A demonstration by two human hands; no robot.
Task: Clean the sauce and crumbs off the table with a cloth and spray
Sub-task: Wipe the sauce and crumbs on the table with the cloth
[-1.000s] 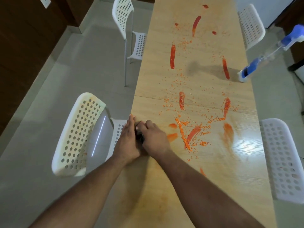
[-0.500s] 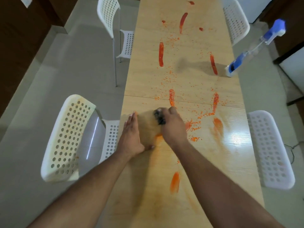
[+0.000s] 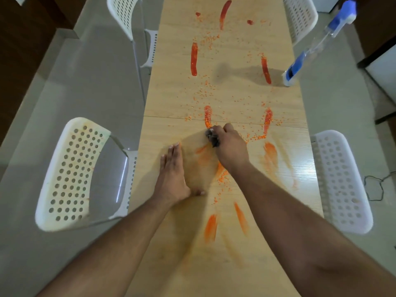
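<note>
This looks like a dining room in a home. A long, pale wooden table (image 3: pixel 225 264) runs away down the middle, with white perforated plastic chairs on both sides: one near left (image 3: pixel 70 174), one near right (image 3: pixel 340 181), and more at the far end. The floor (image 3: pixel 85 86) is smooth grey tile, and dark wood panelling (image 3: pixel 19 50) lines the left wall.

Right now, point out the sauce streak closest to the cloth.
The short streak crossing the table seam, just beyond the cloth in the right hand; its near end almost touches the cloth.
</note>
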